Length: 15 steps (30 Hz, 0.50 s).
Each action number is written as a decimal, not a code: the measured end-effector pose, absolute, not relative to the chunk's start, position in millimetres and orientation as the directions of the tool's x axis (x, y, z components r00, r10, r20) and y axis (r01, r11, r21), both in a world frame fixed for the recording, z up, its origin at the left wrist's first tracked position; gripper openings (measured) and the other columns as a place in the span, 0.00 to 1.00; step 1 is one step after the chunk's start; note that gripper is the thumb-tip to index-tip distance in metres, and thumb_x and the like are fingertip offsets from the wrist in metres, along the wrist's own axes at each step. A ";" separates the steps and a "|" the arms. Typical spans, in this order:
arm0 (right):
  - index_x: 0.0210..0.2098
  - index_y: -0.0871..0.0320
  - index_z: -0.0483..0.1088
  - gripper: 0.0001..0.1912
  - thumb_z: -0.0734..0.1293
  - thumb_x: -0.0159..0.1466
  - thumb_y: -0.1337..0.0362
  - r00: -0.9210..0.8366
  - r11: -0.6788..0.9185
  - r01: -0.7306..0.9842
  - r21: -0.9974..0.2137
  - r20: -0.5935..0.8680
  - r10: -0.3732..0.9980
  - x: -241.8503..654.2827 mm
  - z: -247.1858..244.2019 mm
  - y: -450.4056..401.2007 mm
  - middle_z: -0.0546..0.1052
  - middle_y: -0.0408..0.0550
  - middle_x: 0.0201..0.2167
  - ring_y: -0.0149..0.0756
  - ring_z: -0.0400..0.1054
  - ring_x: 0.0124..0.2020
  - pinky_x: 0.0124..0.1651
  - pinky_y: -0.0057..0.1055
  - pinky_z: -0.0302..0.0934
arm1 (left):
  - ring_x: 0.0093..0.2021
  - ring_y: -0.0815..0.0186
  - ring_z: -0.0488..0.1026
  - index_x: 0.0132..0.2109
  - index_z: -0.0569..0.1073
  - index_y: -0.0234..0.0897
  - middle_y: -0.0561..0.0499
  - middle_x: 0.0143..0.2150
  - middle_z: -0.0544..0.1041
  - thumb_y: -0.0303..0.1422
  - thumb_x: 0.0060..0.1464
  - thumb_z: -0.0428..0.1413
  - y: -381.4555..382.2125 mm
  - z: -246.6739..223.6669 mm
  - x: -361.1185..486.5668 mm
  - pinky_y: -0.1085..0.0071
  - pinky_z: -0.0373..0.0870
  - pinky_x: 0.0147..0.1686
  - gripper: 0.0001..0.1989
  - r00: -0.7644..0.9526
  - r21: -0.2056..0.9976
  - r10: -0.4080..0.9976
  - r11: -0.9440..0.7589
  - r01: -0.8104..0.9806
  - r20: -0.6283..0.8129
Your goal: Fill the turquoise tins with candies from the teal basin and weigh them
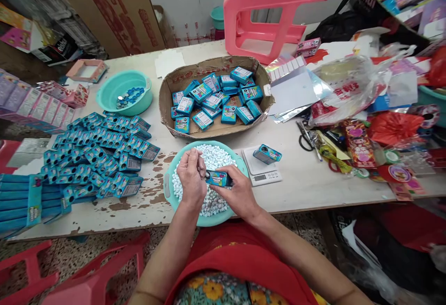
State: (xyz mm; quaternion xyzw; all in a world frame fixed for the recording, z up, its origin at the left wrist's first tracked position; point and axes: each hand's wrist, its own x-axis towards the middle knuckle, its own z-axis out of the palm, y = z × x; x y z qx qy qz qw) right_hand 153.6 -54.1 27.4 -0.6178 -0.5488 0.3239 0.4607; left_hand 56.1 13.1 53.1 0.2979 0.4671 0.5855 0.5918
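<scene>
My right hand (241,192) is wrapped round a small blue candy box (219,178) marked "CARAMELO MACIZO". Close against the box's left end, my left hand (191,172) is closed, and what its fingers hold, if anything, is hidden. Both hands are above a turquoise basin (167,189) full of small pale candies (218,154). Just right of the basin is a white digital scale (268,178), with another blue box (267,154) on its plate, showing a round hole.
Behind the basin, a cardboard tray (216,132) holds many blue boxes. Several blue boxes with round holes (104,156) are piled at left, near a turquoise bowl (104,98) of shiny blue pieces. Scissors (305,139), plastic bags (351,91) and a pink stool (232,17) stand beyond.
</scene>
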 end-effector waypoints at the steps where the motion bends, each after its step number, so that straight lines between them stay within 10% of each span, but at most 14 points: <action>1: 0.39 0.54 0.70 0.16 0.73 0.51 0.64 0.189 0.022 0.344 -0.939 0.092 0.978 156.6 28.5 -55.5 0.74 0.45 0.36 0.38 0.68 0.40 0.44 0.35 0.63 | 0.15 0.78 0.50 0.30 0.67 0.35 0.60 0.15 0.57 0.40 0.51 0.57 15.3 55.3 53.4 0.79 0.45 0.14 0.13 -0.114 0.894 0.971 0.144 -0.424 -0.210; 4: 0.40 0.54 0.70 0.18 0.74 0.51 0.60 0.226 -0.026 0.175 -0.984 0.015 0.974 170.6 27.8 -63.5 0.74 0.46 0.39 0.39 0.69 0.42 0.47 0.36 0.64 | 0.16 0.76 0.51 0.31 0.67 0.36 0.59 0.17 0.58 0.42 0.53 0.55 27.8 45.6 41.1 0.79 0.47 0.16 0.13 -0.161 0.926 0.972 0.101 -0.363 -0.169; 7: 0.41 0.53 0.71 0.20 0.75 0.49 0.59 0.296 -0.079 0.039 -0.996 -0.065 0.953 186.6 18.4 -73.7 0.74 0.46 0.41 0.40 0.69 0.44 0.48 0.38 0.65 | 0.22 0.72 0.61 0.30 0.68 0.37 0.55 0.22 0.65 0.41 0.54 0.53 40.2 6.5 29.6 0.76 0.58 0.23 0.12 -0.101 0.996 0.994 0.054 0.064 -0.047; 11: 0.41 0.54 0.71 0.21 0.75 0.48 0.59 0.341 -0.114 -0.007 -0.993 -0.110 0.934 203.3 5.9 -85.3 0.74 0.47 0.41 0.41 0.70 0.43 0.47 0.39 0.66 | 0.42 0.60 0.68 0.35 0.71 0.37 0.46 0.37 0.72 0.38 0.51 0.56 35.5 -53.2 31.2 0.67 0.62 0.41 0.08 0.281 0.698 0.957 -0.155 0.699 -0.069; 15: 0.41 0.55 0.69 0.22 0.75 0.48 0.59 0.418 -0.159 -0.057 -0.986 -0.168 0.893 221.5 3.6 -100.3 0.75 0.46 0.39 0.39 0.71 0.40 0.46 0.39 0.67 | 0.40 0.58 0.68 0.37 0.68 0.38 0.44 0.40 0.71 0.41 0.58 0.48 22.9 -74.5 39.3 0.67 0.61 0.37 0.11 0.339 0.492 0.930 -0.233 0.839 -0.138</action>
